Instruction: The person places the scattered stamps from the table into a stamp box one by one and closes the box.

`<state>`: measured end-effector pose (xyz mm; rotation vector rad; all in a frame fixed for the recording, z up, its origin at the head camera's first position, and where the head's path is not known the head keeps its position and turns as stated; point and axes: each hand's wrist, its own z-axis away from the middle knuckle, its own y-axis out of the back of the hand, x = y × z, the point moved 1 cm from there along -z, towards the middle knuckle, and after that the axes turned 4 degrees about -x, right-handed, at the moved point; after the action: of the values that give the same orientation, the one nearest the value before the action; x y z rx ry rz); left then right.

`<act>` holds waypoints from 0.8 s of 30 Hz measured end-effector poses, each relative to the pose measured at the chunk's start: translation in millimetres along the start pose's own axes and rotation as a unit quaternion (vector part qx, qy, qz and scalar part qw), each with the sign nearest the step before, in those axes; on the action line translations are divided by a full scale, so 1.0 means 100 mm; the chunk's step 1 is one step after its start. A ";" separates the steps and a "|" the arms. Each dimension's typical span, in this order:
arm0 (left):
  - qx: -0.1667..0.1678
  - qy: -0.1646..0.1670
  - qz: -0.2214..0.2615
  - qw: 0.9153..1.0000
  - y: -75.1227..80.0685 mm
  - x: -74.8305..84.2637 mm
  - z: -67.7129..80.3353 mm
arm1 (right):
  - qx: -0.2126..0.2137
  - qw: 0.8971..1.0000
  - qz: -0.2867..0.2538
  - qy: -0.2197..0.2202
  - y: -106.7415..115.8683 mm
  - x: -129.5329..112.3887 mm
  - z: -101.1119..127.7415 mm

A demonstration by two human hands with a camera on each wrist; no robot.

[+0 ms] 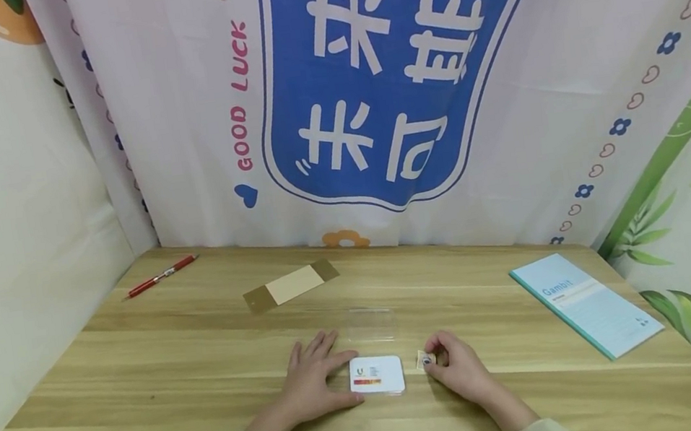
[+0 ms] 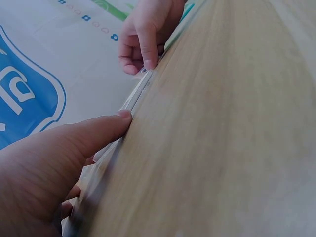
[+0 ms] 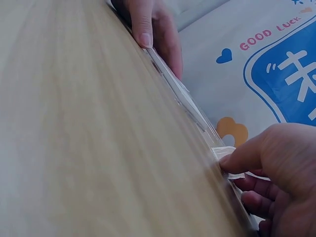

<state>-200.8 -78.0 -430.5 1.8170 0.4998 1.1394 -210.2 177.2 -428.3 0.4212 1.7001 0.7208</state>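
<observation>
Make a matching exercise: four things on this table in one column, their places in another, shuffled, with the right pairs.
Things:
1. red pen
2. blue booklet
3. white card
4. small sticker

Places:
A. pinched in the right hand
B. far left corner of the table
C. under the left hand fingers
D. right side of the table

Pairs: 1-B, 2-D, 3-C, 4-A
</observation>
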 end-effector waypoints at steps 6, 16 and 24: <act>-0.001 -0.001 0.003 1.000 0.00 -0.01 -0.01 | 0.015 1.000 -0.008 0.014 0.00 0.01 -0.01; -0.002 0.002 0.005 1.000 -0.02 -0.01 0.01 | 0.019 1.000 -0.014 0.018 -0.02 0.02 0.00; -0.001 0.000 0.003 1.000 -0.01 -0.01 0.00 | 0.016 0.998 -0.059 0.018 0.00 -0.04 -0.04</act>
<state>-200.7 -78.0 -431.8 1.8176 0.4935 1.1447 -212.8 173.8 -424.8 0.3288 1.7558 0.6188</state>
